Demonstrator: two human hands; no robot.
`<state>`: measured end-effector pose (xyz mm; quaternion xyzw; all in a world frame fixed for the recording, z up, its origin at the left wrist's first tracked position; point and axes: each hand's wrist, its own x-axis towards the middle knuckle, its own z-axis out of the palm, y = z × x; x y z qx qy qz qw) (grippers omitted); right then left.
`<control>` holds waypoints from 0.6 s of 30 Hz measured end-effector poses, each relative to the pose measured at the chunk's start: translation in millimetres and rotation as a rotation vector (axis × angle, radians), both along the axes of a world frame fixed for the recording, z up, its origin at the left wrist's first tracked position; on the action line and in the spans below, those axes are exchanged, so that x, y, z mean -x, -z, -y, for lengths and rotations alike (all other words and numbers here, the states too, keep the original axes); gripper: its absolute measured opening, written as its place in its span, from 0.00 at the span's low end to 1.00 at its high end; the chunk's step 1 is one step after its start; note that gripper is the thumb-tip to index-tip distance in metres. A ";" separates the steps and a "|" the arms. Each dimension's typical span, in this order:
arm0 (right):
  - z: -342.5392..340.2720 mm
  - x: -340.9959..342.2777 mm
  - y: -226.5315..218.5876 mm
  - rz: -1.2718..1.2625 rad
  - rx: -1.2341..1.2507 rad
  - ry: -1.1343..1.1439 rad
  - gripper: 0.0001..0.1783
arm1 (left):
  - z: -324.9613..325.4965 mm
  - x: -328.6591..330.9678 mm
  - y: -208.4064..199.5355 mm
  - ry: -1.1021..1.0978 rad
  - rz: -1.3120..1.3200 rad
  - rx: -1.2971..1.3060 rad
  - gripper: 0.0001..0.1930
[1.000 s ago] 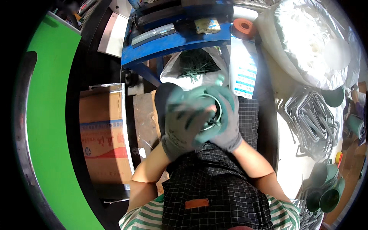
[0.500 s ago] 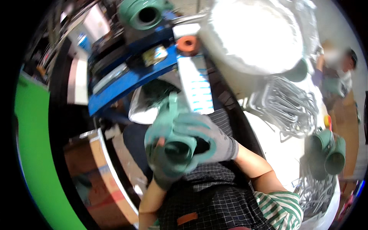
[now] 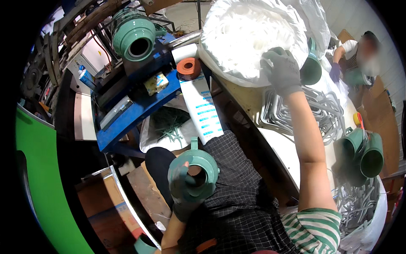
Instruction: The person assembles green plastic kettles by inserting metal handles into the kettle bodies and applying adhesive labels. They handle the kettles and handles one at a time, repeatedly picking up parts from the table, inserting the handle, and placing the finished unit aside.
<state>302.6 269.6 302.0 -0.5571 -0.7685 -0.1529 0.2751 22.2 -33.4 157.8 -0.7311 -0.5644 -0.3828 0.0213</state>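
My gloved left hand (image 3: 186,186) is wrapped round a hollow green plastic jug-like part (image 3: 205,163) above my lap. The part's round opening faces up, and a small loop sticks out from its far side. My right hand (image 3: 284,72), in a grey glove, is over the near right edge of a white bag (image 3: 220,72) full of small white pieces (image 3: 258,38). Its fingers are bent in toward the pieces; their tips are hidden, and I cannot make out what they hold.
Grey wire-like handles (image 3: 296,112) lie on the table at the right, with green cylinders (image 3: 372,156) beyond. An orange tape roll (image 3: 188,68) and a label strip (image 3: 205,112) lie by a blue bench (image 3: 148,106) bearing another green part (image 3: 135,38). A person (image 3: 353,59) sits far right.
My right hand has left the green part and moved up and right to the white bag. My left hand still holds the part, now lower, with its opening turned upward.
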 end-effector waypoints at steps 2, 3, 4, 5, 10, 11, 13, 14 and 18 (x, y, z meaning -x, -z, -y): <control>11.3 11.7 -3.8 -0.046 -0.135 -0.148 0.08 | -1.4 2.9 -11.5 -0.052 -0.062 -0.077 0.50; 30.4 19.8 -6.8 -0.198 -0.084 -0.199 0.08 | 2.1 1.7 -15.1 -0.079 -0.087 -0.072 0.49; 49.3 29.1 -10.5 -0.350 -0.029 -0.247 0.09 | 2.0 2.3 -14.3 -0.105 -0.120 -0.090 0.45; 66.4 35.4 -1.4 -0.607 0.195 -0.418 0.09 | 3.2 0.6 -11.7 -0.124 -0.172 -0.109 0.42; 148.8 101.4 56.2 -1.045 1.434 -0.930 0.18 | 4.3 5.6 -16.3 -0.089 -0.194 -0.186 0.24; 161.6 114.5 69.9 -1.008 1.429 -0.980 0.19 | 3.4 8.5 -18.9 -0.066 -0.168 -0.201 0.20; 172.7 124.8 84.0 -0.854 1.029 -1.070 0.20 | 6.6 20.2 -19.7 -0.002 -0.138 -0.151 0.16; 180.1 125.4 68.9 -0.821 1.004 -0.974 0.20 | 9.2 28.6 -19.3 0.042 -0.132 -0.089 0.18; 178.2 124.1 84.7 -0.353 0.243 -1.138 0.21 | 7.2 29.7 -8.3 0.066 -0.076 -0.167 0.19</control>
